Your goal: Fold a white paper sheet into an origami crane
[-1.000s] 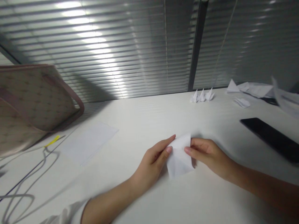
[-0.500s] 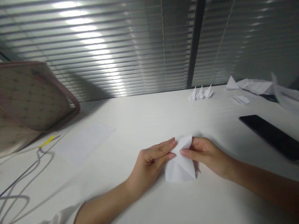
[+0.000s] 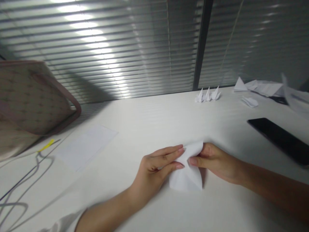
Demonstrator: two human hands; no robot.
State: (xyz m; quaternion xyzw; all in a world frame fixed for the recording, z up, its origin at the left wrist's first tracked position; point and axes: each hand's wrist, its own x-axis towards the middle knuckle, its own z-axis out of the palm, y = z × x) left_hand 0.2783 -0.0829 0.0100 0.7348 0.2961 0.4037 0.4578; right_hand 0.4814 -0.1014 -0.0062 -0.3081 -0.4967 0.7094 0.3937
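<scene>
White paper [image 3: 187,177] sits between your two hands, just above or on the table [image 3: 135,125] (the exact contact is hard to tell). Your left hand [image 3: 155,167] grasps it from the left side, fingers together across its upper left part and thumb just nearer to you. Your right hand [image 3: 216,161] pinches the opposite side, thumb on the top face and the other fingers mostly hidden behind. Neither hand is nearer: both touch the paper, and the two thumbs point at each other with a narrow strip between them. From that double grip, its long axis seems to run away from you and toward you, across the line between your thumbs. The upper corner rises beside your right fingers; the wider end spreads out on your side of the grip.
</scene>
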